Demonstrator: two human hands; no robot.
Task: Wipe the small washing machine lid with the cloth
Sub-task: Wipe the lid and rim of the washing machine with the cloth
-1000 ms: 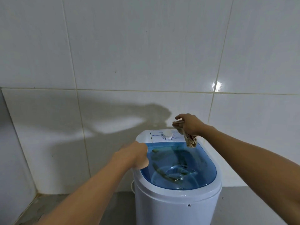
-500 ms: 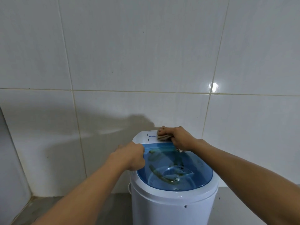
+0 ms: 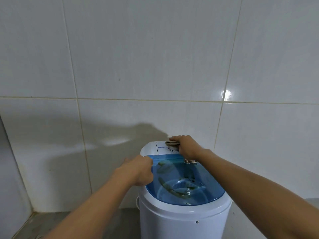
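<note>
A small white washing machine (image 3: 183, 219) stands against the tiled wall, with a see-through blue lid (image 3: 203, 183) on top. My left hand (image 3: 138, 171) grips the lid's left edge. My right hand (image 3: 186, 146) holds a folded beige cloth (image 3: 172, 143) and presses it on the white control panel (image 3: 161, 150) behind the lid, over the dial. A loose end of the cloth (image 3: 190, 161) hangs under the wrist onto the lid's back edge.
White wall tiles (image 3: 155, 66) rise right behind the machine. A grey floor (image 3: 77, 221) lies to the left and right of it, with a wall corner at the far left. Cloth items show through the lid inside the tub.
My right hand came down with the cloth onto the control panel, then slid a little to the right along it. The left hand kept its grip on the lid's edge.
</note>
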